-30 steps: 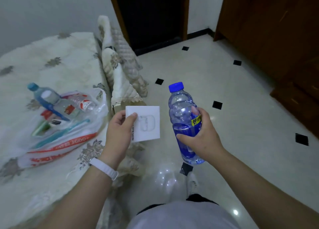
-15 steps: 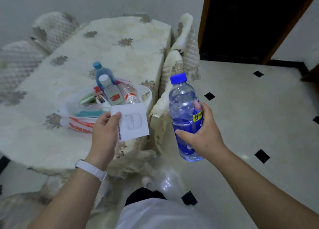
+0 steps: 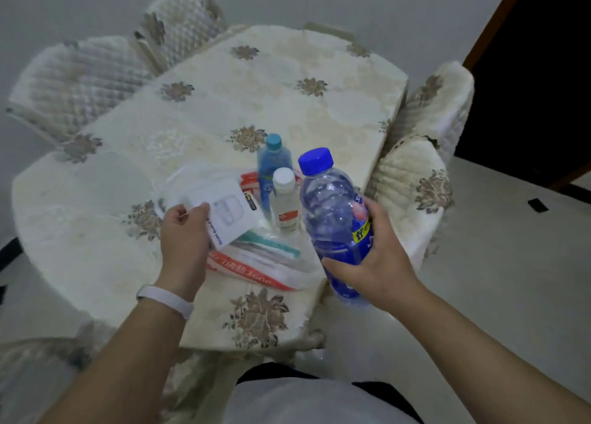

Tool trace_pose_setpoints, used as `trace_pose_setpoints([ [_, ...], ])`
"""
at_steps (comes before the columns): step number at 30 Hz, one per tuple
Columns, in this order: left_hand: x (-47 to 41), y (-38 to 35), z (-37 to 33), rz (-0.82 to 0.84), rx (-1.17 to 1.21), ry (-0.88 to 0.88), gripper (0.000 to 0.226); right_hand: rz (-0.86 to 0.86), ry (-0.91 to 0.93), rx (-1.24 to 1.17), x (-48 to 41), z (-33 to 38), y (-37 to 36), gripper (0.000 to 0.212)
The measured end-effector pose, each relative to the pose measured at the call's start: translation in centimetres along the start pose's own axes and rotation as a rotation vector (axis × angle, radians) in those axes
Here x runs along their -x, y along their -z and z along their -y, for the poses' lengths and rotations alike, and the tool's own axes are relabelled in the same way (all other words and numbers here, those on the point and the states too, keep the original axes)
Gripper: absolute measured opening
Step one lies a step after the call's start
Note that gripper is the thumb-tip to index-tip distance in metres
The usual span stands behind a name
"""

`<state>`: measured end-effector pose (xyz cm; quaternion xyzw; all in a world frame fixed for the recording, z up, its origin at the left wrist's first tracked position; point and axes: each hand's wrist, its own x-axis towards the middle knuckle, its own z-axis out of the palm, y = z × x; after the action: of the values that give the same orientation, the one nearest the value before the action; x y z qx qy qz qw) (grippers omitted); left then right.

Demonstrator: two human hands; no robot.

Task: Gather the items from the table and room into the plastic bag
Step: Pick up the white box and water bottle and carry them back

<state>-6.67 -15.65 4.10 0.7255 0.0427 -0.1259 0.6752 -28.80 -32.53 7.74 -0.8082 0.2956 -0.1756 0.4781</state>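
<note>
1. The left hand (image 3: 185, 231) pinched a white box (image 3: 228, 214) by its corner.
2. The right hand (image 3: 380, 257) curled round a blue-capped water bottle (image 3: 332, 212), at the box's 3 o'clock.
3. The plastic bag (image 3: 252, 271) lay on the table (image 3: 287, 104) beneath the box, with two small bottles (image 3: 284, 200) at its 12 o'clock.

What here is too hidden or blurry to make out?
Head view:
- Print on the small white cardboard box: too small, blurred.
- Contents of the red-striped clear plastic bag: partly hidden behind the box and left hand.
- Label of the blue-capped clear water bottle: partly covered by the right hand.
</note>
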Motion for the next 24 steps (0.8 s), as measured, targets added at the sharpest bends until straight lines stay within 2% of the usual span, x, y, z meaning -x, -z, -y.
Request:
trace_pose_setpoints([
  [8, -6.3, -2.2, 1.1, 0.007, -0.114, 0.049, 0.022, 0.179, 0.066, 0.028, -6.4, 2.1, -5.9, 0.095],
  [13, -8.0, -1.9, 2.4, 0.046, -0.281, 0.102, 0.018, 0.293, 0.110, 0.205, -8.3, 1.2, -9.8, 0.100],
  [16, -7.8, -0.6, 2.5, -0.010, -0.446, 0.026, 0.020, 0.270, 0.181, 0.384, -8.8, 1.4, -12.0, 0.106],
  [20, -7.4, 1.7, 3.1, -0.087, -0.568, -0.167, 0.021, 0.255, 0.234, 0.579, -9.5, 1.2, -14.2, 0.109],
  [21, -7.6, 2.4, 3.7, -0.122, -0.620, -0.193, 0.025, 0.268, 0.227, 0.602, -9.6, 1.2, -14.6, 0.109],
  [24, -8.9, 4.1, 5.4, -0.161, -0.693, -0.153, 0.059, 0.297, 0.211, 0.657, -9.6, 0.9, -15.6, 0.105],
])
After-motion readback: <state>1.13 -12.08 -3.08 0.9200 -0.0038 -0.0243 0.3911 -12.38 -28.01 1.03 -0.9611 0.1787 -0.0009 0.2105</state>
